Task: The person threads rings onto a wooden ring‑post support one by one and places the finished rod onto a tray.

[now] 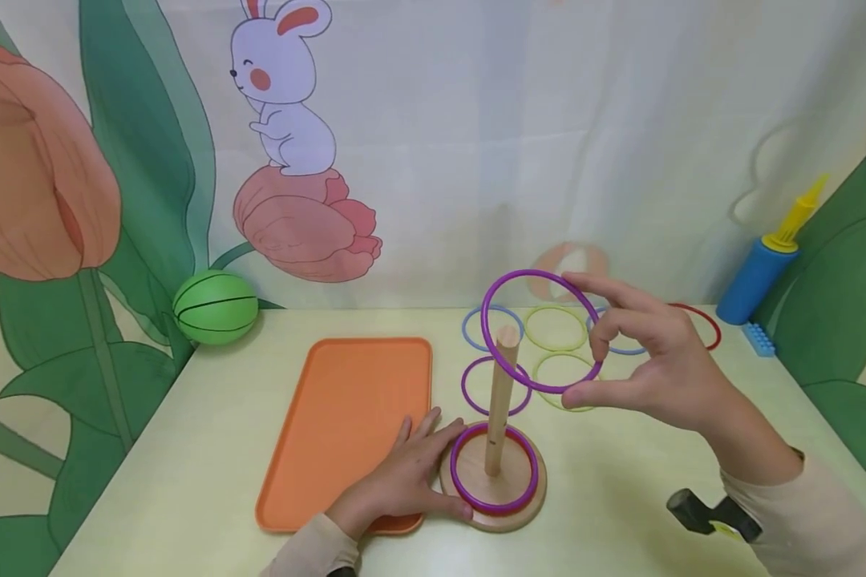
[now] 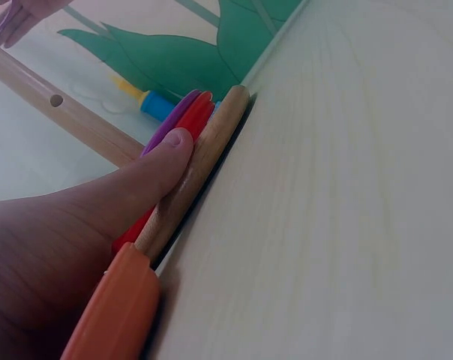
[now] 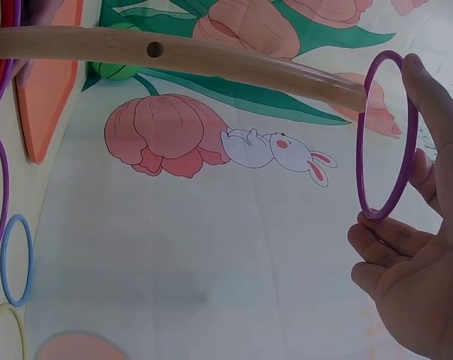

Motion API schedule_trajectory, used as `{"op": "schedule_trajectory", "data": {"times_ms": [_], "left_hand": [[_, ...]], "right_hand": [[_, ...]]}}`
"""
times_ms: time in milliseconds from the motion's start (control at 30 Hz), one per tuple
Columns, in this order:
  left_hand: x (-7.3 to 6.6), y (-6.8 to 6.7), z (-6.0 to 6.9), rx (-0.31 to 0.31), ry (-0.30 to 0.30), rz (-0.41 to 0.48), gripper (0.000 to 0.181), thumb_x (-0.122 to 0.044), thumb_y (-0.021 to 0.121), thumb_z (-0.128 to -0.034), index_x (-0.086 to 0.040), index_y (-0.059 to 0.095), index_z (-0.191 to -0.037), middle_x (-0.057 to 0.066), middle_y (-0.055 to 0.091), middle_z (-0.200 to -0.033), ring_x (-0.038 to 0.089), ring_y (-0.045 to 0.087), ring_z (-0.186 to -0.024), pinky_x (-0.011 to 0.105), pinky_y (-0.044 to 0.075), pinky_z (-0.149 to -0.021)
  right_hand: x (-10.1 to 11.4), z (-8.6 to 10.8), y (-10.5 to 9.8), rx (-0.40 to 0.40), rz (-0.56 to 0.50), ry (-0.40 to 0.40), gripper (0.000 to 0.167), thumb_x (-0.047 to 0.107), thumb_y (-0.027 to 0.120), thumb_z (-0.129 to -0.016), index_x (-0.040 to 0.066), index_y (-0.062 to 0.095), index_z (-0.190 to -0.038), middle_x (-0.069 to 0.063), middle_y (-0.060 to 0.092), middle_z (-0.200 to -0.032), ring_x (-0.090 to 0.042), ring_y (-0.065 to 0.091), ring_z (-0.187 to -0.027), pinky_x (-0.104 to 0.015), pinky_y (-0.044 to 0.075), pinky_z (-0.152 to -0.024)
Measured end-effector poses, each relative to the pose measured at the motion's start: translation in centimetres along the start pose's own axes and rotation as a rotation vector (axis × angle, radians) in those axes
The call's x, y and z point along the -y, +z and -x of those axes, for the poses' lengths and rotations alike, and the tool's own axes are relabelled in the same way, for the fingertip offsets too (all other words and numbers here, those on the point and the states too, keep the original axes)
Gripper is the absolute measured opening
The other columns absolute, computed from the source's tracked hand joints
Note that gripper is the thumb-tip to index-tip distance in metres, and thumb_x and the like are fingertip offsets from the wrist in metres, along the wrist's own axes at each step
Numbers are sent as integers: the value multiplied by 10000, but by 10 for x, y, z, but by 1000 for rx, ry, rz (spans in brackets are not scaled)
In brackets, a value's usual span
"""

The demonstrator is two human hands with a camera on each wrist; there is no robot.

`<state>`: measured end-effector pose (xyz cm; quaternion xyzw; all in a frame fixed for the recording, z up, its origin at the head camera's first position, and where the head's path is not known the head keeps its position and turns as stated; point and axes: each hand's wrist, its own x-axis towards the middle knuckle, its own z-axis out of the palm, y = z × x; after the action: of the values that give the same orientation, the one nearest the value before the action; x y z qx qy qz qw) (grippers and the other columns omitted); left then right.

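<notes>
My right hand [image 1: 660,361] holds a purple ring [image 1: 487,320] by its right side, fingers and thumb spread along the rim. This ring is raised near the top of a wooden peg [image 1: 500,409]; in the right wrist view the peg's tip [image 3: 354,96] is at the ring's near side. The peg stands upright on a round wooden base [image 1: 541,493]. Around its foot lie another purple ring [image 1: 536,457] and a red ring [image 2: 196,112] beneath it. My left hand [image 1: 407,473] rests at the base's left edge, fingers extended, thumb [image 2: 166,161] pressing on the base.
An orange tray [image 1: 354,401] lies left of the base, partly under my left hand. Behind the peg are several loose rings, including a purple ring [image 1: 465,398] and a red ring [image 1: 714,324]. A green ball [image 1: 216,307], blue pump [image 1: 754,280] and blue block [image 1: 759,340] sit farther back.
</notes>
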<state>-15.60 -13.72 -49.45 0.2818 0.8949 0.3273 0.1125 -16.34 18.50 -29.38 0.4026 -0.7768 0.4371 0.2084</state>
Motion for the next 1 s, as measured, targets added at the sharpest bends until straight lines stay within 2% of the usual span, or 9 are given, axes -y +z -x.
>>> {"op": "schedule_trajectory", "data": {"times_ms": [167, 267, 333, 433, 733, 900, 1000], "left_hand": [[0, 0, 0, 1, -1, -4, 1160, -621, 900, -742, -169, 351, -1658, 33, 369, -1693, 340, 55, -1629, 597, -104, -1268], [-1, -1, 0, 0, 1, -5, 1158, -620, 900, -743, -168, 353, -1658, 34, 371, -1692, 341, 54, -1629, 599, -105, -1267], [-1, -1, 0, 1, 1, -8, 1158, -620, 901, -742, -169, 353, -1658, 34, 373, -1692, 338, 54, -1629, 599, -103, -1267], [0, 0, -1, 1, 0, -12, 1160, -620, 903, -740, -168, 354, -1657, 37, 377, -1690, 338, 58, -1628, 600, -98, -1268], [-1, -1, -1, -2, -5, 7, 1148, -613, 903, -743, -183, 358, -1657, 21, 364, -1697, 317, 44, -1632, 587, -111, -1268], [-1, -1, 0, 4, -5, 6, 1146, -617, 902, -743, -196, 356, -1659, 9, 364, -1696, 313, 39, -1632, 577, -120, -1268], [-1, -1, 0, 3, -1, 4, 1146, -615, 903, -742, -195, 357, -1658, 12, 371, -1693, 324, 43, -1631, 582, -115, -1268]], "right_hand": [[0, 3, 4, 24, 16, -13, 522, 129, 1067, -528, 241, 611, -755, -123, 619, -1474, -214, 532, -1400, -202, 501, -946], [0, 6, 6, 49, 20, -7, 491, 237, 1062, -581, 248, 604, -757, -128, 617, -1472, -212, 534, -1396, -214, 485, -942], [-2, 8, 8, 53, 24, -23, 452, 373, 1027, -644, 260, 605, -760, -122, 619, -1470, -208, 537, -1391, -221, 475, -933], [-2, 11, 11, 60, 29, -34, 432, 495, 969, -696, 278, 602, -764, -108, 619, -1472, -196, 536, -1392, -242, 456, -946], [-6, 16, 19, 111, -7, -47, 426, 423, 986, -702, 268, 595, -772, -123, 605, -1468, -217, 588, -1343, -208, 507, -1024], [-7, 21, 24, 139, -12, -37, 427, 492, 941, -740, 258, 585, -771, -104, 594, -1476, -230, 604, -1329, -222, 497, -1060], [-8, 23, 27, 130, -17, -75, 437, 497, 937, -743, 247, 580, -770, -120, 601, -1459, -230, 606, -1322, -222, 494, -1054]]}}
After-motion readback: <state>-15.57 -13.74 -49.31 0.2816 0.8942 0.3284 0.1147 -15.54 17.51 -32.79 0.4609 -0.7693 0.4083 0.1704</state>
